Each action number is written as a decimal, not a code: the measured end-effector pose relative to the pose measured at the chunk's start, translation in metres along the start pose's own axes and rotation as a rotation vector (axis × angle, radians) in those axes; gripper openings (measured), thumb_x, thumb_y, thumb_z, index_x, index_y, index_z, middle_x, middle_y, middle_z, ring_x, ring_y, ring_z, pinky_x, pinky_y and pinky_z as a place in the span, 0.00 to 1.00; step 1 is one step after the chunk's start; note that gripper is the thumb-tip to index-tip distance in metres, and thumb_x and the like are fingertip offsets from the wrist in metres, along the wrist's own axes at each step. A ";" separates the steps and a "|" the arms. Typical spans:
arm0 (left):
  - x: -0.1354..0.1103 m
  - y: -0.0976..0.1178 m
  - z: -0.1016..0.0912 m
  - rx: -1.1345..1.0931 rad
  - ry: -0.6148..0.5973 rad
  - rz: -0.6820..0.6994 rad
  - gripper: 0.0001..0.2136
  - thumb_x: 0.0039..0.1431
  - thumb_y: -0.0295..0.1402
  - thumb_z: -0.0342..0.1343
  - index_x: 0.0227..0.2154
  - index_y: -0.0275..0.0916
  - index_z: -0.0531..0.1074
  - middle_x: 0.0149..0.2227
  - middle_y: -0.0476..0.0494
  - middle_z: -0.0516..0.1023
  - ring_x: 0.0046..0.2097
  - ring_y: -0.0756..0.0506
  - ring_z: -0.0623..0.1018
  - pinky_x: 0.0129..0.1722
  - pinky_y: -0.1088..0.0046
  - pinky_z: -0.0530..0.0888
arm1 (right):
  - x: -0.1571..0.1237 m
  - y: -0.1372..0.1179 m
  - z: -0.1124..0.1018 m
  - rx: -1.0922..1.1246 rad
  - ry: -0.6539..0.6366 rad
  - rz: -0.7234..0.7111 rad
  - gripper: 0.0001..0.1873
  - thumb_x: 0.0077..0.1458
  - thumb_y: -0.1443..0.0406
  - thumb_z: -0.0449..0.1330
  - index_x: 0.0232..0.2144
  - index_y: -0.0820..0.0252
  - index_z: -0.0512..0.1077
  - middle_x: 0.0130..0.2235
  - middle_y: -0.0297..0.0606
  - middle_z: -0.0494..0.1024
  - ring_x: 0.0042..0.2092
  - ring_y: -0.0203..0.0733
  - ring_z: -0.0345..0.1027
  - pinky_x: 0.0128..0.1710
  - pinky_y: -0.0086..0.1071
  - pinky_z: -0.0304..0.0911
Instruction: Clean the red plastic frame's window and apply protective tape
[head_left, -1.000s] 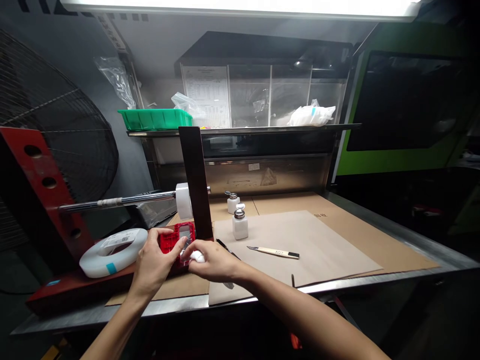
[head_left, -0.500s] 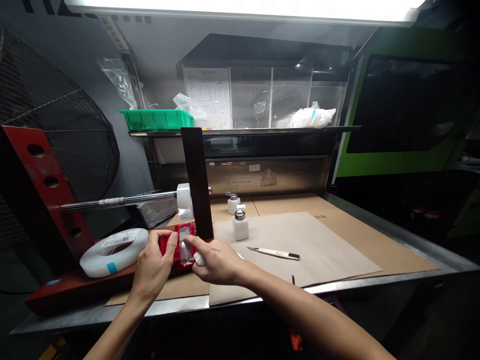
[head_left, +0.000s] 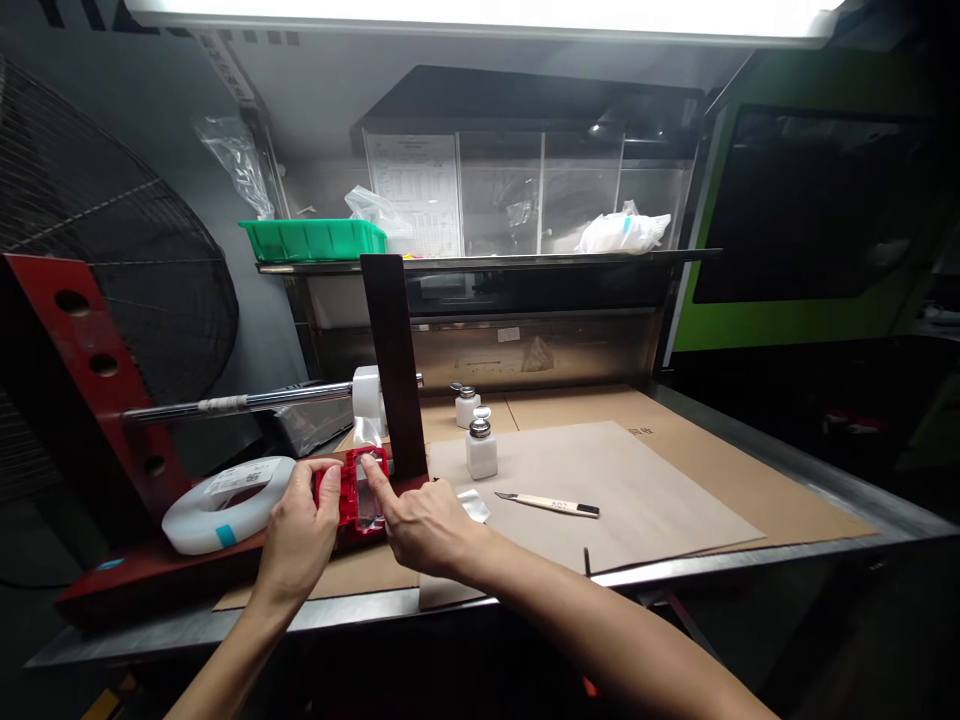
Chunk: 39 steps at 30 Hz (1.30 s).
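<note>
The left hand (head_left: 298, 533) grips the left edge of a red plastic part (head_left: 357, 497), fingers curled around it, on the red base of a stand at the bench's left front. The right hand (head_left: 420, 527) lies over the part's right side, forefinger pressed on its clear window and a white wad, perhaps a wipe (head_left: 474, 503), tucked behind the fingers. Just left lies a white tape roll (head_left: 225, 501); to the right stand two dispenser bottles (head_left: 480, 443) and a craft knife (head_left: 547, 504) on brown paper.

Left hand (head_left: 296, 530) gripping red plastic part (head_left: 358, 497), right hand (head_left: 420, 525) pressing its clear window, knife (head_left: 547, 503) on paper sheet (head_left: 637, 490)
</note>
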<state>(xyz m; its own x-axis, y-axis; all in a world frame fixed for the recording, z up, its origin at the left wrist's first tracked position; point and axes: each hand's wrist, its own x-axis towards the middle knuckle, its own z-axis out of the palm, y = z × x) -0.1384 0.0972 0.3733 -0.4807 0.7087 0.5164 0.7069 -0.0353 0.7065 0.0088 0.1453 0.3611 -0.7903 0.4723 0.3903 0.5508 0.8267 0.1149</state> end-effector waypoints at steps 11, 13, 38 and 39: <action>0.006 -0.012 -0.001 -0.045 -0.068 -0.030 0.18 0.55 0.50 0.44 0.40 0.44 0.66 0.38 0.43 0.77 0.37 0.40 0.77 0.36 0.65 0.73 | -0.010 0.033 -0.027 0.109 -0.052 0.105 0.31 0.58 0.63 0.50 0.62 0.55 0.50 0.35 0.41 0.80 0.32 0.45 0.73 0.29 0.33 0.60; 0.009 -0.013 -0.001 -0.033 -0.080 -0.020 0.17 0.55 0.49 0.44 0.38 0.44 0.68 0.37 0.43 0.78 0.40 0.39 0.76 0.39 0.63 0.72 | -0.026 0.061 -0.028 0.103 -0.073 0.219 0.18 0.59 0.63 0.49 0.51 0.57 0.67 0.36 0.43 0.79 0.36 0.45 0.72 0.32 0.32 0.59; 0.018 -0.010 0.014 0.000 -0.012 -0.116 0.21 0.43 0.56 0.56 0.26 0.42 0.65 0.24 0.48 0.73 0.26 0.43 0.74 0.26 0.68 0.70 | -0.087 0.119 -0.029 -0.004 -0.024 0.202 0.16 0.64 0.58 0.46 0.40 0.58 0.70 0.31 0.37 0.78 0.29 0.36 0.67 0.25 0.29 0.44; 0.018 -0.010 0.014 -0.001 -0.011 -0.118 0.21 0.43 0.55 0.55 0.26 0.42 0.65 0.24 0.48 0.73 0.26 0.43 0.73 0.26 0.68 0.69 | -0.077 0.111 -0.033 -0.019 0.004 0.166 0.16 0.64 0.58 0.46 0.41 0.58 0.70 0.33 0.38 0.78 0.30 0.36 0.67 0.25 0.29 0.44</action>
<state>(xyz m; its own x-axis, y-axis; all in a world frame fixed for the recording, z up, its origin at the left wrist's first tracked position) -0.1469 0.1200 0.3689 -0.5551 0.7155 0.4242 0.6452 0.0486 0.7624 0.1399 0.1910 0.3741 -0.6871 0.6007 0.4087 0.6787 0.7315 0.0658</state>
